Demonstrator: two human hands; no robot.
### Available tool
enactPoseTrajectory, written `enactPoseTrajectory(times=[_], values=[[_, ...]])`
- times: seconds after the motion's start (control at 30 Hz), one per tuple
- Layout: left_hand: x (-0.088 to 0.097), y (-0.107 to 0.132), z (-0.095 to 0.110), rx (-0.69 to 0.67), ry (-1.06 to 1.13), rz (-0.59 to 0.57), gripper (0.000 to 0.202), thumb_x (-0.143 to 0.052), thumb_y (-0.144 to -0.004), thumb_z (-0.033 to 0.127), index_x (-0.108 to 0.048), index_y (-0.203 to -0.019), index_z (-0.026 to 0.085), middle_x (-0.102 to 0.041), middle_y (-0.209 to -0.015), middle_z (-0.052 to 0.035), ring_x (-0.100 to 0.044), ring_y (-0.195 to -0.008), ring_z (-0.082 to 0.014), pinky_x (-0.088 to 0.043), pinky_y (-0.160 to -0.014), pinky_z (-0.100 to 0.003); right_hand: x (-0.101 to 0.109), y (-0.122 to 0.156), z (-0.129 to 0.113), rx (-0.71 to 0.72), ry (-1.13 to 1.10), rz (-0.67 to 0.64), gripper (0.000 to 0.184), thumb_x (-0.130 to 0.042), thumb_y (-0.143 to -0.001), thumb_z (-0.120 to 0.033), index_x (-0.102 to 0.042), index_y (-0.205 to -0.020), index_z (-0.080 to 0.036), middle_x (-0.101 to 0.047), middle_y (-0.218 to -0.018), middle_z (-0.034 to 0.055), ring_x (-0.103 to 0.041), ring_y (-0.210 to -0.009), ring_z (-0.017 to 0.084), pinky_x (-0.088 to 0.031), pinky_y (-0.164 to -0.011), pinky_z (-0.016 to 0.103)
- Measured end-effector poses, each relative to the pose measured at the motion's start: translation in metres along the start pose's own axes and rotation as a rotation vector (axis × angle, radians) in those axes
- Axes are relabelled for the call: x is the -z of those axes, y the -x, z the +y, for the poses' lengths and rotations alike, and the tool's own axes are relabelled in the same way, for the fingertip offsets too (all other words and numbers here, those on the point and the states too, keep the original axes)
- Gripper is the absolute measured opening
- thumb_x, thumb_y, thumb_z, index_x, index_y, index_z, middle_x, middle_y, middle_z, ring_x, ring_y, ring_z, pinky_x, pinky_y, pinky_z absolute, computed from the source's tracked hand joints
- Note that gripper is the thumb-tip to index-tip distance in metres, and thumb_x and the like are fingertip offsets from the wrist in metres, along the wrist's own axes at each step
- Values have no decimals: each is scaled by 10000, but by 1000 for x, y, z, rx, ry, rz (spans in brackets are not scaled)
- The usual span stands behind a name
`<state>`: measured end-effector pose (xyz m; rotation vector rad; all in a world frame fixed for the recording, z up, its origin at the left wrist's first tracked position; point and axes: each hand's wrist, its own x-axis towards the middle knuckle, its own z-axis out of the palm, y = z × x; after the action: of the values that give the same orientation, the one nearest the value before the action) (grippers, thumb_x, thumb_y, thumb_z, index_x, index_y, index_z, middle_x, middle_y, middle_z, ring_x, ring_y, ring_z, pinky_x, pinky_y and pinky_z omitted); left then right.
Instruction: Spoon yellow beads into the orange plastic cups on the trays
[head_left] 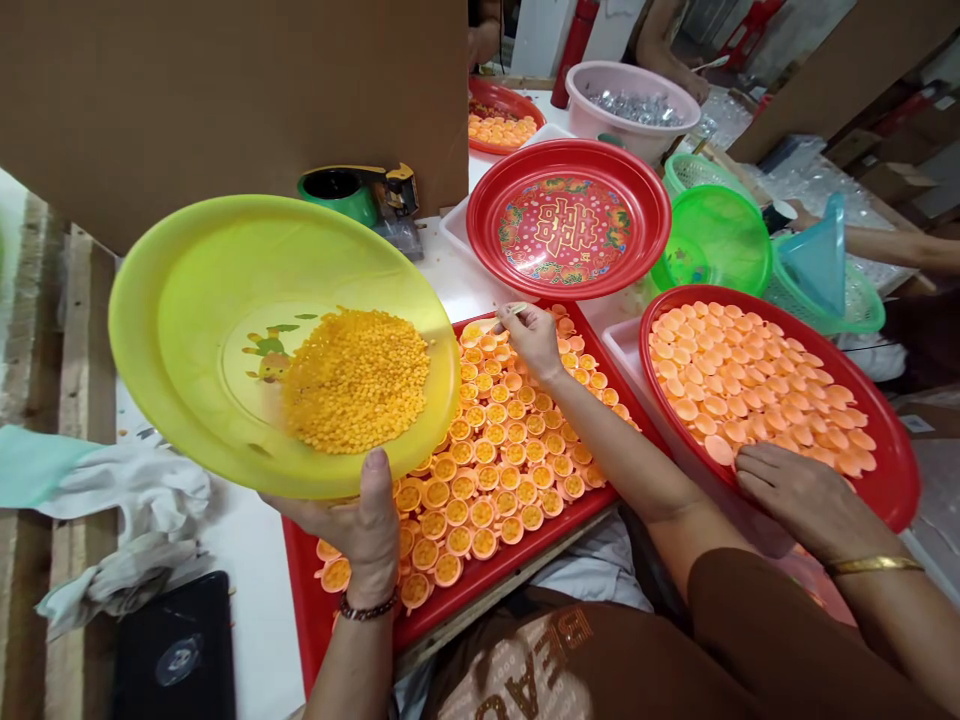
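Note:
My left hand (367, 530) grips the near rim of a tilted yellow-green plate (202, 300), thumb on top. A heap of small yellow beads (354, 380) lies in the plate. Under it sits a red tray (525, 560) packed with several rows of round orange caps (510, 440), many with yellow filling. My right hand (534, 338) reaches over the far end of this tray, its fingers pinched together on something small that I cannot make out.
Another person's hand (795, 495) with a gold bangle rests on a red plate of orange discs (892, 480) at the right. Behind stand an empty red plate (487, 215), green baskets (716, 235), a pink tub (634, 85), a tape dispenser (375, 195) and a cardboard wall (225, 90). Cloths (127, 500) lie at the left.

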<state>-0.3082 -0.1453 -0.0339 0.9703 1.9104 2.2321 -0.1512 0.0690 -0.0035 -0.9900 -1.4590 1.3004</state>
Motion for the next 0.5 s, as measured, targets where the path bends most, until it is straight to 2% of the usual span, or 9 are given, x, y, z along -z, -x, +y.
enactPoseTrajectory(times=[0.1,0.13,0.2,0.3,0.37,0.43,0.5], values=[[-1,0,3,4,6,5,967,-809,-756,460,-315,-1536,173,-331,-1673,-194,-411,-1528,-287,-327,-1287,-454,0,4,-5,100,32,-103,420,-432,-1082,-405,-678,-786,-238,-627,-743,-24,-704,-925,180,-485,-604,285],[-1,0,4,4,14,4,964,-814,-753,452,-319,-1532,172,-333,-1670,-194,-410,-1528,-287,-330,-1285,-449,0,6,-6,157,56,-146,430,-415,-1090,-397,-692,-798,-246,-621,-761,-21,-714,-995,208,-495,-591,299],[-1,0,3,0,34,-5,955,-817,-758,431,-321,-1530,168,-330,-1670,-198,-399,-1536,-288,-324,-1288,-443,0,12,-9,279,128,-199,340,-495,-1071,-380,-713,-833,-270,-644,-803,-14,-711,-1053,230,-524,-592,320],[0,1,0,-12,51,-13,965,-823,-757,387,-301,-1534,153,-316,-1675,-213,-383,-1547,-284,-311,-1296,-446,-6,22,-10,383,257,-136,168,-622,-1015,-363,-724,-912,-277,-710,-879,16,-685,-970,200,-553,-706,318],[1,2,-2,-18,36,-10,984,-823,-752,373,-280,-1542,147,-311,-1679,-219,-393,-1542,-278,-331,-1287,-445,-16,28,-7,387,328,-103,175,-616,-1010,-363,-716,-929,-244,-732,-903,46,-665,-886,185,-543,-763,325],[3,3,-4,-22,7,-9,988,-819,-752,370,-276,-1546,148,-310,-1685,-216,-400,-1539,-280,-353,-1275,-444,-31,34,-1,339,366,-150,205,-597,-1004,-344,-700,-888,-209,-731,-859,48,-641,-792,169,-520,-758,327],[4,4,-6,-27,-16,-6,974,-818,-752,369,-292,-1542,150,-315,-1687,-211,-395,-1544,-290,-358,-1272,-447,-47,40,8,233,340,-237,238,-603,-983,-319,-676,-795,-192,-707,-775,25,-604,-700,143,-487,-709,305]])
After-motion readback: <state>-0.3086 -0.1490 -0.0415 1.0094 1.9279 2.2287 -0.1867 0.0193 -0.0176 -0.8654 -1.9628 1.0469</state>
